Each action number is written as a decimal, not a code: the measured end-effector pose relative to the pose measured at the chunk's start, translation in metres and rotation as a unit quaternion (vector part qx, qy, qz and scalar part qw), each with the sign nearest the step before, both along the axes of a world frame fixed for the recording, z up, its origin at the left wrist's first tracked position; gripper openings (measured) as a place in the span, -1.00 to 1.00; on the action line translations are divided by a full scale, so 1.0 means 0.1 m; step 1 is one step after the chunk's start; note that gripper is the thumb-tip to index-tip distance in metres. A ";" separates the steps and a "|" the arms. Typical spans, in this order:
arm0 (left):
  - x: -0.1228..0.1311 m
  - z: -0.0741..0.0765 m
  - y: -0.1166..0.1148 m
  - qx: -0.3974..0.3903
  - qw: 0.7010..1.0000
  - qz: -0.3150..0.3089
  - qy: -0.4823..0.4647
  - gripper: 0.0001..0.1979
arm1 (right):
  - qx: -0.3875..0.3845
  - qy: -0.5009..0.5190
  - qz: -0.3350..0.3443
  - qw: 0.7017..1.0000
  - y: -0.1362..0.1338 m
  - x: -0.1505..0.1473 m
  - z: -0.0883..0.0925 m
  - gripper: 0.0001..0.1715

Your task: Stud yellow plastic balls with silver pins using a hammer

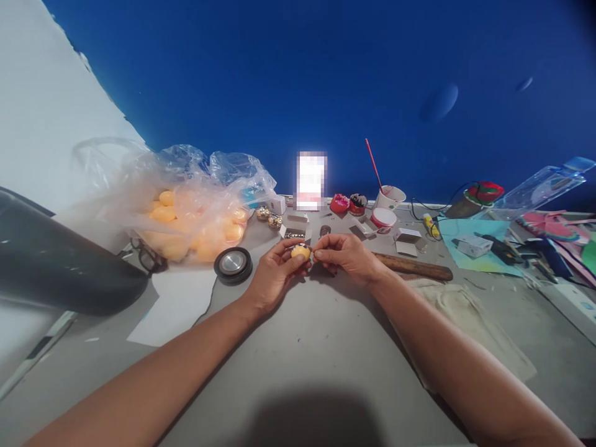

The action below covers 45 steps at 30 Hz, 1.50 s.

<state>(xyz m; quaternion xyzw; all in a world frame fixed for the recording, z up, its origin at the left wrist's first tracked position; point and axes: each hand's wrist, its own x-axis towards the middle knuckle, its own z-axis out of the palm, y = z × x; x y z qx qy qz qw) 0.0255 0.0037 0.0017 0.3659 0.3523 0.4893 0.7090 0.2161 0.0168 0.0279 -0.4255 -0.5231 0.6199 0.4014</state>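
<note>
Closest to you, a dark shadow point(316, 413) lies across the grey table point(298, 357), between your forearms. A beige cloth point(465, 310) lies beside your right forearm, and a white sheet point(179, 304) lies on your left.

Ahead, your left hand point(274, 273) is clamped on a yellow ball point(300, 252) with dark marks on its upper side, held between thumb and fingers just above the table. Your right hand point(347, 256) is just beside it — thumb and forefinger together at the ball's right side; you can't tell from here whether they pinch something small or touch the ball.

Left of your left hand sits a round black object point(233, 265) with a silver centre. A wooden handle point(416, 267) extends to the right from behind your right wrist.

Beyond your hands are an open white box point(298, 228), 2 shiny gold balls point(269, 217) and a second open box point(407, 242). To the left, a clear plastic bag point(200, 214) holds many orange-yellow balls point(164, 214).

Farther back stand 2 red objects point(341, 203) and a white cup point(391, 197) with a red stick point(374, 162) leaning in it — behind them rises the blue wall point(279, 81).
</note>
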 end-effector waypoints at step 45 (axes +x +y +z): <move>-0.02 -0.08 0.01 0.055 0.998 0.004 0.044 -0.52 | -0.028 -0.017 -0.049 0.998 -0.03 -0.06 0.02 -0.67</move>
